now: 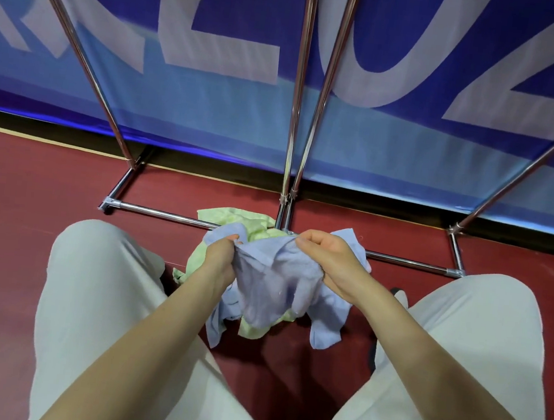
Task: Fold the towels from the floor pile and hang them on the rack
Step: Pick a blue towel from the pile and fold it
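Both hands, the left hand point(218, 255) and right hand point(326, 259), pinch the bunched blue towel point(273, 295) just above the green towel point(233, 220) by the rack point(166, 213), so a dangling corner could snag the green one.

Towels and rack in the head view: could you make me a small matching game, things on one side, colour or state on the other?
Things:
1. crumpled blue terry towel
2. crumpled green towel
3. chrome tube rack
4. floor

Descriptions:
A. dark red
B. shiny metal, no towel on the visible bars
C. lying on the floor
D. gripped by the left hand and right hand

Pairs: 1-D, 2-C, 3-B, 4-A
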A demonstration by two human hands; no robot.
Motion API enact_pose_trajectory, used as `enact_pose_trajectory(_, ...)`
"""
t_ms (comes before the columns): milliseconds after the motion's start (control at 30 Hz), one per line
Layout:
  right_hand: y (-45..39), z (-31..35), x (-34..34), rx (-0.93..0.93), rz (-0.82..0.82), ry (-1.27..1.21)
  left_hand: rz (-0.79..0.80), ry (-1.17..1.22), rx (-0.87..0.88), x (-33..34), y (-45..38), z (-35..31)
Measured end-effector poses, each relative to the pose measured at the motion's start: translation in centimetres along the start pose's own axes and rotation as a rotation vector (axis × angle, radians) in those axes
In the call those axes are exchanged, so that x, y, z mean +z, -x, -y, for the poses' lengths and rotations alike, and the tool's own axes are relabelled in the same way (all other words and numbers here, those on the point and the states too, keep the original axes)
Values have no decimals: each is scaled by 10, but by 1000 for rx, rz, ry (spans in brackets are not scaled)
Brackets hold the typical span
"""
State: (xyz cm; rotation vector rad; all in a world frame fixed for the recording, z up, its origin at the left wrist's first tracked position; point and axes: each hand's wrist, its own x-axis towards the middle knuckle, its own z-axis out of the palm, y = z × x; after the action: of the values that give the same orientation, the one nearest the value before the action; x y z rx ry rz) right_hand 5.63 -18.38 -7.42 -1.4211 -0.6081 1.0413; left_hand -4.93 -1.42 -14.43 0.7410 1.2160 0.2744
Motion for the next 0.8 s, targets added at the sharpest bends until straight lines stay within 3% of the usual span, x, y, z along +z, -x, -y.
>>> enact_pose_trajectory(133,4,2,-7,-77,-183,32,174,-235,144,14,26,4)
enact_pose_trajectory(233,8,1,-11,-92,-231,53,234,-456,209,27,55,8)
enact_pose_trajectory(400,13,-5,-11,-64,-240,117,512,-488,371,31,75,30)
enact_pose_trajectory(633,15,-10,-6,-20,-197,206,409,-440,472,23,69,38)
enact_pose_trajectory(800,13,-11,-4,-24,-126,316,448,-463,526,16,70,33)
